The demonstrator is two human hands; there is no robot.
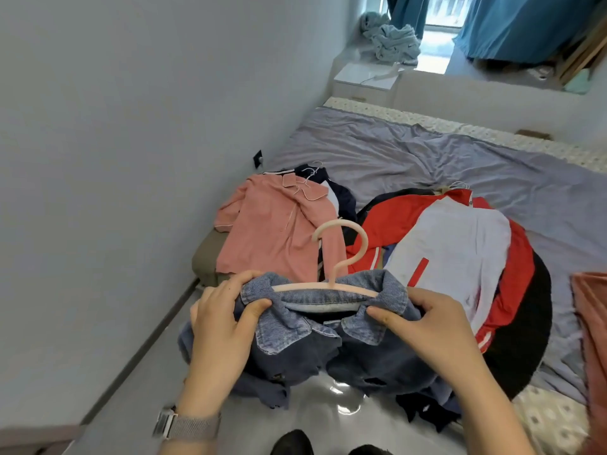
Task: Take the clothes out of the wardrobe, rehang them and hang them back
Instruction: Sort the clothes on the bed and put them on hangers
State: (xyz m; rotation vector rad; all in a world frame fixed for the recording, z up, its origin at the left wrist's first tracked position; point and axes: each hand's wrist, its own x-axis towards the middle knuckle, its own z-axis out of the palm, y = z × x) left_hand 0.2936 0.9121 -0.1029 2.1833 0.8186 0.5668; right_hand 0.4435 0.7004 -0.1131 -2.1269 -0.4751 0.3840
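We are standing at the foot of the bed (410, 149), which is lying under a rumpled grey-lilac sheet and carrying two heaps of clothes. On the right heap a red and white jacket (460, 238) is spreading over darker garments; on the left heap, near the wall, a pink shirt (279, 224) is lying flat on a wire hanger, over a navy garment. We are holding a denim jacket (328, 343) up in front of us, between us and the heaps, its body hanging down over the glossy floor. Our left hand (226, 320) is gripping the jacket's left shoulder, fingers and thumb curling round the fabric, and our right hand (430, 320) is pinching the right shoulder likewise. A pink plastic hanger (331, 284) is sitting inside the collar, its hook rising upright between our hands. A watch (184, 425) is showing on our left wrist.
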